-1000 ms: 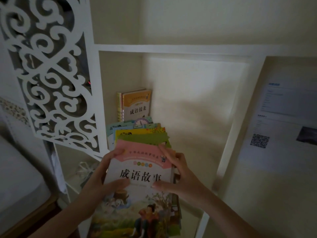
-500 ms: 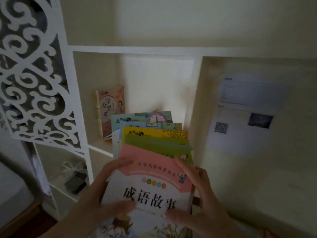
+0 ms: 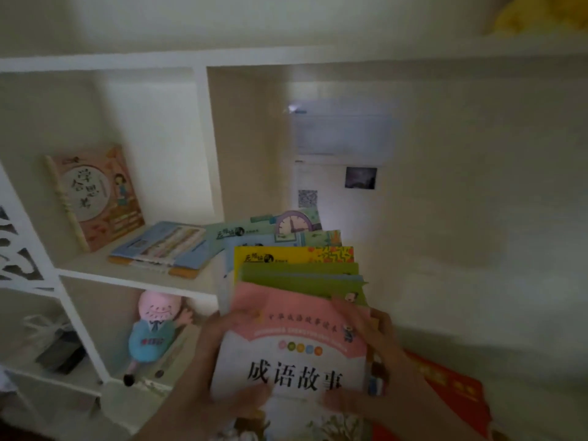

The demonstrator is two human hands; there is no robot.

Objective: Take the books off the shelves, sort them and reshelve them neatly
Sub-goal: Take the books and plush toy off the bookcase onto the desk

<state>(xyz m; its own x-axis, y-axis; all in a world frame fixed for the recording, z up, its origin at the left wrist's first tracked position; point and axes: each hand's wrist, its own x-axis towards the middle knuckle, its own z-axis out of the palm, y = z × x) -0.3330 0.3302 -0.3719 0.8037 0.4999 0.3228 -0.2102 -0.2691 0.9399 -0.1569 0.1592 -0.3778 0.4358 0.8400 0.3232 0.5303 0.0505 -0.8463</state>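
I hold a fanned stack of books [image 3: 296,268] in front of the white shelf unit [image 3: 133,278]. The front one is a pink-and-white book [image 3: 299,354] with large black characters. My left hand [image 3: 210,370] grips its left edge, thumb across the cover. My right hand [image 3: 378,370] grips its right edge, thumb on the cover. Behind it show green, yellow and blue covers, one with a clock. On the shelf a pink book [image 3: 95,195] leans against the left wall, and a blue book [image 3: 162,246] lies flat beside it.
A pink-headed doll [image 3: 152,332] sits in the compartment below the shelf. A plastic bag with dark items [image 3: 54,342] lies at lower left. Papers with a QR code [image 3: 334,173] hang in the right compartment. A red booklet [image 3: 451,386] lies at lower right.
The view has swung right and down. The stack in my hands now sits before the right compartment. The flat blue book, the doll and the red booklet have come into view.
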